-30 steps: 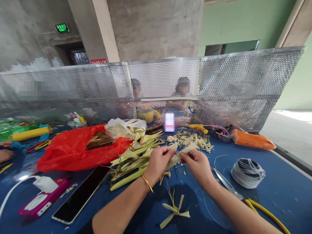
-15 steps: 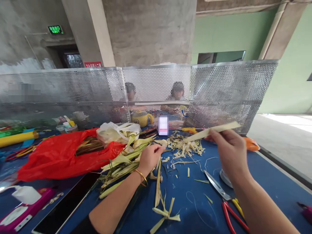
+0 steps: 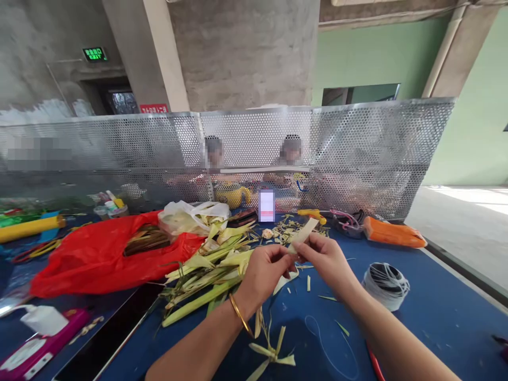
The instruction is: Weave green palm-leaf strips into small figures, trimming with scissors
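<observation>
Both my hands meet above the blue table (image 3: 436,317) and pinch one pale leaf strip (image 3: 302,233). My left hand (image 3: 264,270), with a gold bangle on the wrist, grips the strip's lower part, which hangs down beneath it. My right hand (image 3: 325,257) pinches the strip just to the right, and its upper end sticks up and to the right. A pile of green and pale leaves (image 3: 206,264) lies just left of my left hand. A small folded leaf piece (image 3: 272,354) rests on the table below my forearms.
A red plastic bag (image 3: 99,254) and a white bag (image 3: 186,214) lie to the left. A coil of white string (image 3: 384,283) sits at right, an orange object (image 3: 392,235) behind it. Leaf scraps (image 3: 289,227) lie ahead. Two people sit behind the perforated metal screen (image 3: 357,153).
My right hand, which had raised the strip high to the right, has come back down to meet my left hand. Both hands now pinch the strip together.
</observation>
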The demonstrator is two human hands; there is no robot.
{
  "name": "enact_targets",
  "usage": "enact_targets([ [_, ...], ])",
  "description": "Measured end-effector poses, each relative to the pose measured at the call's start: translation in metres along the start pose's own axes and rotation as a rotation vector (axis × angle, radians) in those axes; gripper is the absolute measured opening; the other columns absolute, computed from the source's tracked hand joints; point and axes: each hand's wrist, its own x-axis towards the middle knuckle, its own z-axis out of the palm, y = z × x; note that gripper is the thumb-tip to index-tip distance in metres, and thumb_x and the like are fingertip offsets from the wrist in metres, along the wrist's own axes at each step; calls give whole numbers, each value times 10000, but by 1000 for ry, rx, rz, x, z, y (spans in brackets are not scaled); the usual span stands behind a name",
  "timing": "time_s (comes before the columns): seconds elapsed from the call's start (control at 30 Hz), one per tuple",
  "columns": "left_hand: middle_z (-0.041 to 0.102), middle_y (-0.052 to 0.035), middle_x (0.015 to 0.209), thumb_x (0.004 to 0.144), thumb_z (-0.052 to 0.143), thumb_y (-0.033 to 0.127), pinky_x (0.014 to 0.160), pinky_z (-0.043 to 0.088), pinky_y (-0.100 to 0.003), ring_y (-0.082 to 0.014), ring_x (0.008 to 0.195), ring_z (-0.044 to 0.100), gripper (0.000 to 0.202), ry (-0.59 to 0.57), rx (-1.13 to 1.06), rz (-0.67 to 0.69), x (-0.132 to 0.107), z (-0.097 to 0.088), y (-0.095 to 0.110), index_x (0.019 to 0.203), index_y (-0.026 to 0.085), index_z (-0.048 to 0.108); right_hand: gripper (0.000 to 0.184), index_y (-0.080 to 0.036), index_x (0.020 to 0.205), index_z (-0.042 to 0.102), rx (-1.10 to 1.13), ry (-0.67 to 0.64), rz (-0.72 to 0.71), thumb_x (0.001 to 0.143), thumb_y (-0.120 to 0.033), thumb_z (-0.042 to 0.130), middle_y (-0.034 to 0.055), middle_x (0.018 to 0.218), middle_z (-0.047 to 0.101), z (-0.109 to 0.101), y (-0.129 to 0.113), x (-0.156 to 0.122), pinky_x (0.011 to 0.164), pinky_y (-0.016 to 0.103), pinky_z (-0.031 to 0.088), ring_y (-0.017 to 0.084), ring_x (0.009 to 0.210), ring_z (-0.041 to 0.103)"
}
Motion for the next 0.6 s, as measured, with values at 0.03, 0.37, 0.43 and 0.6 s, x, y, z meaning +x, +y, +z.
enact_targets([
  [0.03, 618, -5, 557, 741, 640, 350, 516, 406, -228, -112, 500, 516, 231, 16, -5, -12, -1, 1, -2, 617, 156, 645, 287, -184, 604, 560, 5, 10, 9, 689, -436, 668, -29, 535, 536, 3, 2, -1, 502, 250, 373, 124, 518, 475],
  [0.37, 616, -2, 519, 675, 685, 290, 506, 390, -218, -96, 472, 489, 166, -35, -109, -121, 0, 2, -8, 575, 159, 666, 226, -172, 646, 624, 200, 220, 46, 632, -379, 713, -14, 574, 586, -4, 2, 4, 528, 258, 417, 125, 539, 500],
  [0.43, 623, -8, 523, 666, 685, 289, 515, 392, -223, -101, 479, 499, 156, -52, -108, -150, -1, 2, -6, 581, 158, 679, 226, -171, 678, 631, 240, 252, 38, 647, -379, 713, -18, 590, 583, -4, 2, 4, 530, 253, 424, 116, 539, 494],
  [0.6, 646, -20, 562, 662, 689, 307, 537, 369, -227, -110, 523, 517, 157, -98, -60, -218, -1, -5, -5, 614, 159, 716, 256, -175, 767, 628, 285, 278, 65, 668, -399, 699, -9, 626, 611, -4, 3, 3, 546, 265, 466, 122, 551, 531],
])
